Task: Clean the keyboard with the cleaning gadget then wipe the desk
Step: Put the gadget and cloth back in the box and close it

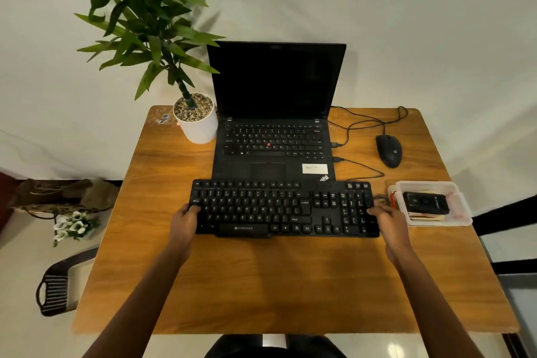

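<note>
On the wooden tabletop (pixel 261 285), against the front edge of the open laptop (pixel 273 139), lies the black keyboard (pixel 284 208) with white-lettered keys, its short ends gripped by the left hand (pixel 186 222) and right hand (pixel 389 222), fingers (pixel 193 208) curled over the outermost keys.

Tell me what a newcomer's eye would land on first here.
The black keyboard lies in the middle of the desk, gripped at its ends by the left hand and right hand. Behind it stands an open laptop with a dark screen, and a tall leafy plant rises from the far left corner.
</note>
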